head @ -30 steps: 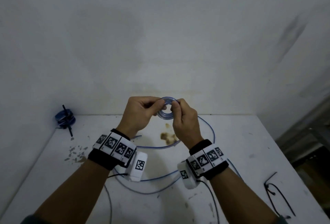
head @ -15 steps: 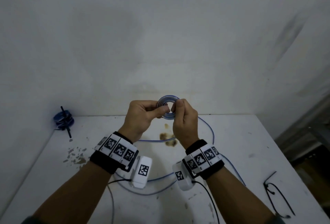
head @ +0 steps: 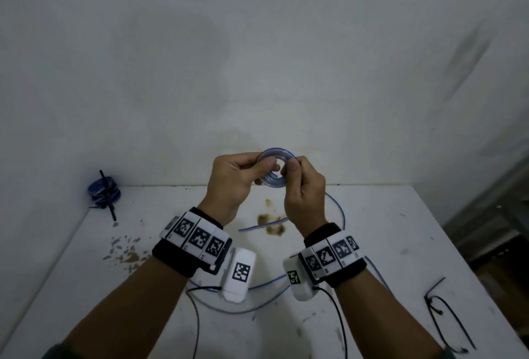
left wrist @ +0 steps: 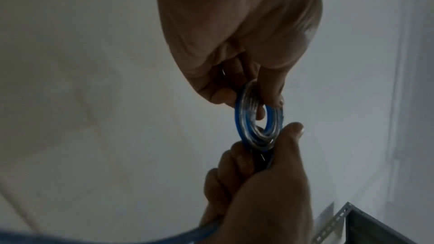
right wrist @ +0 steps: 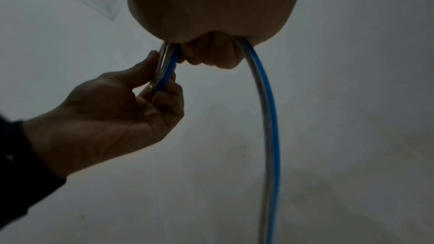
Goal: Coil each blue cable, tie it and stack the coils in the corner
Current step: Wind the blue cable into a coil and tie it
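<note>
Turning since earlier, both hands (head: pixel 233 184) (head: pixel 305 190) pinch the coil (head: pixel 274 168) higher.

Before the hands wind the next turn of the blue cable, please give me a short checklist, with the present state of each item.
1. Left hand pinches the coil: ok.
2. Right hand holds the coil and feeds the cable: ok.
3. Turns lie flat together: ok.
4. Loose cable on the table free of knots: cannot tell.
5. Black ties within reach, at the right: ok.
6. Finished coils in the corner: ok.
</note>
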{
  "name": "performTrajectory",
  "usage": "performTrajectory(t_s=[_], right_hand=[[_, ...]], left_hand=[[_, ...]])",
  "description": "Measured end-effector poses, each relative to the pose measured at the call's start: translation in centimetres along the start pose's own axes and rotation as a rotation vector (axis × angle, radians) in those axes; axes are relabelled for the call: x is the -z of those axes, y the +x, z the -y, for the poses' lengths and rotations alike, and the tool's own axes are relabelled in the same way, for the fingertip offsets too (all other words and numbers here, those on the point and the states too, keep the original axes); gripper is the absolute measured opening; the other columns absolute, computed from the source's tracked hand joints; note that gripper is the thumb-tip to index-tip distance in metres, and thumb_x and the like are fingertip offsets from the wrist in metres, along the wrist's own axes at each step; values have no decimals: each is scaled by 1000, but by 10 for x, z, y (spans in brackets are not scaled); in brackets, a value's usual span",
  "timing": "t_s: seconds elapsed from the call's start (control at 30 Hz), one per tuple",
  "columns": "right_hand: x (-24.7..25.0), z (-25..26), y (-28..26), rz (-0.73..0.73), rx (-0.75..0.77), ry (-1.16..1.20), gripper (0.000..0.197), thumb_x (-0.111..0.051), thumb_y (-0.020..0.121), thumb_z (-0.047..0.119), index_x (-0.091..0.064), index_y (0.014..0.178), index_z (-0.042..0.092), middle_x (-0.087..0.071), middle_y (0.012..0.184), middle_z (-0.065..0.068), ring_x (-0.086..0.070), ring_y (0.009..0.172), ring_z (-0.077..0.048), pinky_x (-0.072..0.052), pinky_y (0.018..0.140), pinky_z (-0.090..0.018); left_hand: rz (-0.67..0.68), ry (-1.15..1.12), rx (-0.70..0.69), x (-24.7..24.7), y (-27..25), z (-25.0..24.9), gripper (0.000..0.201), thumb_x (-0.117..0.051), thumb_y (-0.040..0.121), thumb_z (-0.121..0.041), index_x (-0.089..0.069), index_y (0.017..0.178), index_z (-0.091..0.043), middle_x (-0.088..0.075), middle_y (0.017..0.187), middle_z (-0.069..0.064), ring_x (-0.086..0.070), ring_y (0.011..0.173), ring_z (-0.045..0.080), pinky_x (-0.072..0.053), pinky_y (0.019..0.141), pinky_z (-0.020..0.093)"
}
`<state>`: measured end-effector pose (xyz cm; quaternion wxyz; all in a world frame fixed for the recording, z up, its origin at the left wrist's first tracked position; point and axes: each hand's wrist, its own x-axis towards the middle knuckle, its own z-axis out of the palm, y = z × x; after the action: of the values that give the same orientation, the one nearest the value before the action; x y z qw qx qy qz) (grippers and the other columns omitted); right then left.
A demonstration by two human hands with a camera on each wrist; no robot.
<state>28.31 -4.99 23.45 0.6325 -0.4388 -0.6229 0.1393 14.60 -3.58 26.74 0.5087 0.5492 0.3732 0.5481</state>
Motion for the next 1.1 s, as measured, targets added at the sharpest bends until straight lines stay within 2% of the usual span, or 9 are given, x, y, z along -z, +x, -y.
performTrajectory(t_s=[0.07,0.17,0.27,0.33,0.43,0.73,0.9,1.0,1.1], right_hand=[[6,-4,2,40,18,-59,37,-37,101,28,-53,75,7,-44,58,8,-39,50,-8,-32,49,-21],[21,-5,17,218,87,-210,37,-38,101,31,-55,78,8,-51,58,-1,-43,50,-18,-37,50,-33],[29,-2,30,353,159,-290,36,-39,101,32,-57,78,9,-53,59,2,-45,51,-17,-38,51,-33],[29,0,33,334,184,-321,38,-39,100,34,-57,78,8,-52,60,6,-44,51,-14,-37,52,-29],[25,0,24,227,127,-241,40,-41,100,34,-58,78,5,-55,59,-1,-46,50,-18,-36,50,-30],[23,0,14,237,49,-59,31,-50,97,28,-62,80,4,-53,60,-7,-44,53,-16,-35,52,-22],[12,5,2,112,-119,137,35,-41,100,35,-54,73,17,-44,58,10,-37,53,-9,-31,53,-25],[3,6,0,19,-77,54,34,-38,100,30,-50,73,15,-46,61,9,-39,54,-5,-33,54,-20],[12,1,8,133,7,-143,36,-37,100,31,-53,74,12,-48,58,5,-42,50,-12,-35,50,-26]], left_hand=[[60,63,7,3,0,3,10,-69,87,-10,-76,95,-9,-76,80,5,-62,69,11,-47,61,20],[168,138,3,16,3,-1,18,-69,86,-7,-74,104,-5,-75,88,8,-67,74,7,-47,63,14],[174,199,-23,19,6,-5,10,-70,87,-7,-77,93,-3,-75,79,5,-68,71,10,-50,68,18],[102,189,-56,15,6,-4,7,-71,86,-6,-77,88,-5,-75,72,2,-67,66,10,-50,66,17],[35,126,-77,7,4,-4,9,-70,87,-7,-78,89,-3,-72,68,4,-59,58,9,-45,57,19],[70,88,-30,10,-1,1,9,-69,88,-7,-77,89,-8,-73,71,6,-62,65,17,-49,59,24],[17,-85,31,3,-2,5,18,-69,81,-23,-76,85,-8,-72,73,5,-61,67,16,-49,62,25],[64,-174,116,0,-7,11,25,-67,78,-25,-74,91,-4,-72,77,7,-62,70,16,-49,63,25],[159,35,120,15,-2,8,16,-68,83,-19,-75,92,-8,-73,78,6,-62,66,13,-51,62,25]])
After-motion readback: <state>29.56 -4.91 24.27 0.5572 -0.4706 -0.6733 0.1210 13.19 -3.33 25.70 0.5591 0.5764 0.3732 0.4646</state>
